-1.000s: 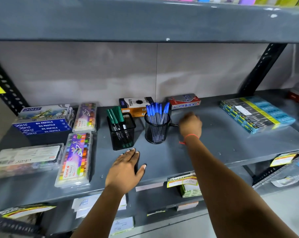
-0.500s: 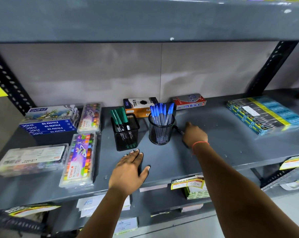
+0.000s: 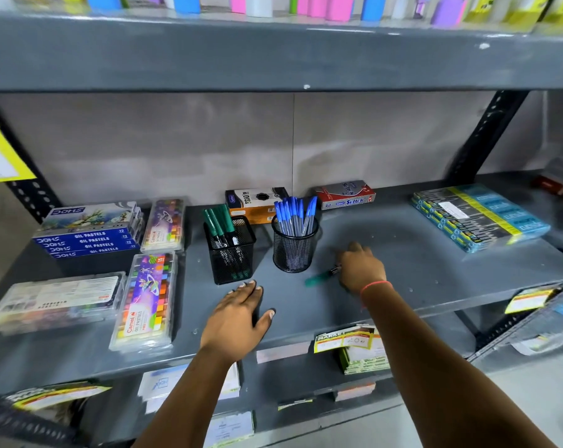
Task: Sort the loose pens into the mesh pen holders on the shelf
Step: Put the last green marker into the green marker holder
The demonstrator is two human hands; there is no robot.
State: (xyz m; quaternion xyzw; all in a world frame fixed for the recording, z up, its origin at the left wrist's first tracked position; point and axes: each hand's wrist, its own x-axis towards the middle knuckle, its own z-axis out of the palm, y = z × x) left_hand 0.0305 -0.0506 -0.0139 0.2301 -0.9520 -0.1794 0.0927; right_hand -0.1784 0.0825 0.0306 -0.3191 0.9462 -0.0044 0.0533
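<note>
while the right hand [image 3: 361, 268] reaches over the grey shelf [image 3: 403, 263], its fingers are closed on one end of a green-capped pen [image 3: 320, 277], which is blurred and points out to the left of the hand, low over the shelf surface; whether it touches the surface cannot be told. the left hand [image 3: 238, 318] lies flat and released, palm down, on the shelf near its front edge. just beyond the left hand's fingertips stands a square mesh holder [image 3: 231, 252] with green-capped pens [image 3: 218, 221] upright in it. between the two hands, and just to the left of and beyond the right hand, stands a round mesh holder [image 3: 293, 245] filled with blue-capped pens [image 3: 294, 213]; the held pen's cap lies just in front of its base. beyond both holders, against the back wall, lie an orange-and-black box [image 3: 255, 202] and a red-and-grey box [image 3: 346, 194]. well left of the left hand are stacked blue oil pastel boxes [image 3: 86, 236] and clear pastel cases [image 3: 146, 300]. well to the right of the right hand lies a wrapped blue-and-yellow bundle [image 3: 477, 218]. a red thread band [image 3: 375, 286] circles the right wrist.
</note>
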